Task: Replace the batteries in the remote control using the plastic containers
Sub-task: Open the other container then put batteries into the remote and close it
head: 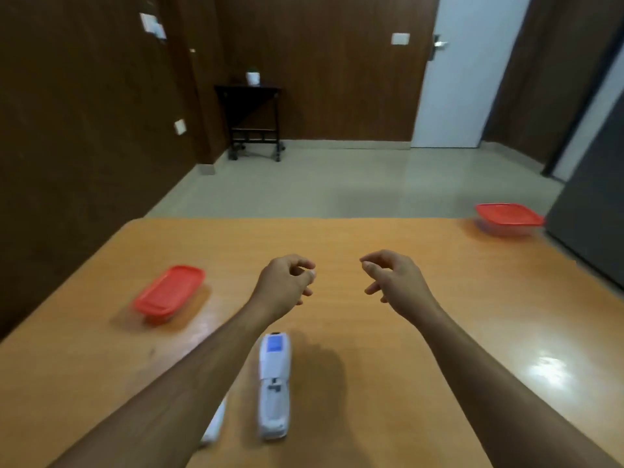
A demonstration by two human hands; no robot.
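A white remote control [274,383] lies on the wooden table [439,298] near me, its back up and the battery bay uncovered. A white cover piece [213,425] lies just left of it, partly hidden by my left forearm. My left hand [287,283] and my right hand [391,276] hover above the table's middle beyond the remote, fingers loosely curled and apart, holding nothing. A red-lidded plastic container [169,292] sits to the left. Another red-lidded container [508,217] sits at the far right corner. Both lids are on.
The table's far edge runs across the middle of the view, with tiled floor beyond. A dark grey cabinet [591,224] stands close to the table's right side. A small black trolley with a white pot [251,116] stands by the far wall.
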